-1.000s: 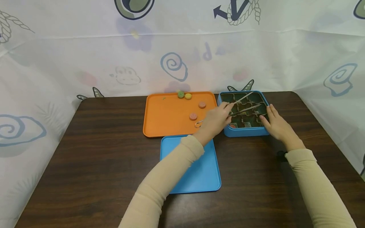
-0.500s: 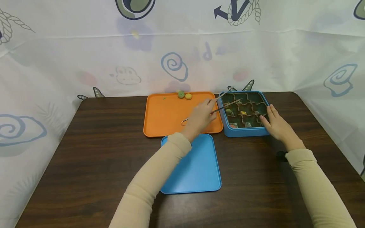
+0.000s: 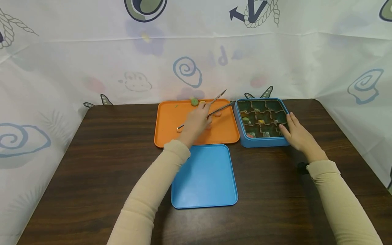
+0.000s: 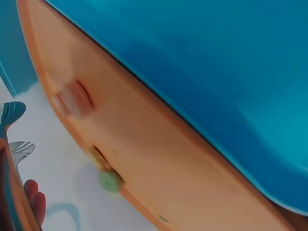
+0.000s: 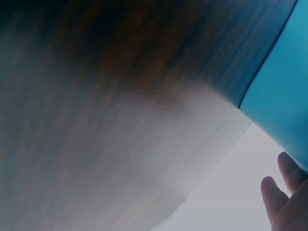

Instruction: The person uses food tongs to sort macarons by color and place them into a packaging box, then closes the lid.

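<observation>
My left hand [image 3: 196,121] holds metal serving tongs [image 3: 221,108] above the orange tray [image 3: 166,134]. The tongs' two arms stand apart with nothing between them; one tip is a fork [image 4: 21,151], the other spoon-like. On that tray lie a green macaron [image 3: 194,101], a yellow macaron [image 3: 201,102], partly covered by my hand, and a pink macaron [image 3: 217,114]. A second pink macaron [image 3: 209,126] is mostly hidden by the hand. With fingers extended, my right hand [image 3: 301,140] rests against the right side of the blue divided box [image 3: 264,142].
Several compartments fill the box; a green piece [image 3: 246,120], a yellow piece [image 3: 261,121] and a pink piece [image 3: 250,135] sit inside. A blue tray [image 3: 205,178] lies in front of the orange one on the dark wooden table [image 3: 101,177]. A printed cloth hangs behind.
My left hand has moved left with the tongs, from over the box to above the orange tray, uncovering the pieces in the box. My right hand has stayed in place.
</observation>
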`<state>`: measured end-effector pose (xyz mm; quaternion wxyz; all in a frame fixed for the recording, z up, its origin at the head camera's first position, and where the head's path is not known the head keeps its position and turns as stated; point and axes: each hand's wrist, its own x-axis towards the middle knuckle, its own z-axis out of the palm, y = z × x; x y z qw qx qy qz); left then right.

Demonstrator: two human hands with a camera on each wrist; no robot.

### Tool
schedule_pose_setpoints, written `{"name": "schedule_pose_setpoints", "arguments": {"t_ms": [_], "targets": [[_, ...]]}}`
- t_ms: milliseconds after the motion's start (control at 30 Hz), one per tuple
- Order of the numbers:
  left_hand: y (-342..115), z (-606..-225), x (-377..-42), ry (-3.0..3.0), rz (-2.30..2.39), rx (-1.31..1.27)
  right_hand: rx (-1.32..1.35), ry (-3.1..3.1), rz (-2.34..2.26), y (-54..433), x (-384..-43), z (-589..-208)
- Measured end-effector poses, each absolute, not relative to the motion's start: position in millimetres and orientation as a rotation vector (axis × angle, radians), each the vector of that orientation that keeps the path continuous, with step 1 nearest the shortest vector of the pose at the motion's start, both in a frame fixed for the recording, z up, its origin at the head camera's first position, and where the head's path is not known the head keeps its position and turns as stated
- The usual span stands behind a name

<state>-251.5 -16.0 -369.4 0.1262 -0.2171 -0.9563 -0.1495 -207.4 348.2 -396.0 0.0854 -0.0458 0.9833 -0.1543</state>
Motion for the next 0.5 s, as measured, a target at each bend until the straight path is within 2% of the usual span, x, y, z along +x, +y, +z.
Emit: {"name": "schedule_pose_setpoints", "arguments": {"t_ms": [500], "targets": [[-65.3, -371.2, -270.1, -2.866, -0.344, -0.426, -0.136, 2.929, -0.459, 350.2, -208.9, -397.6]]}}
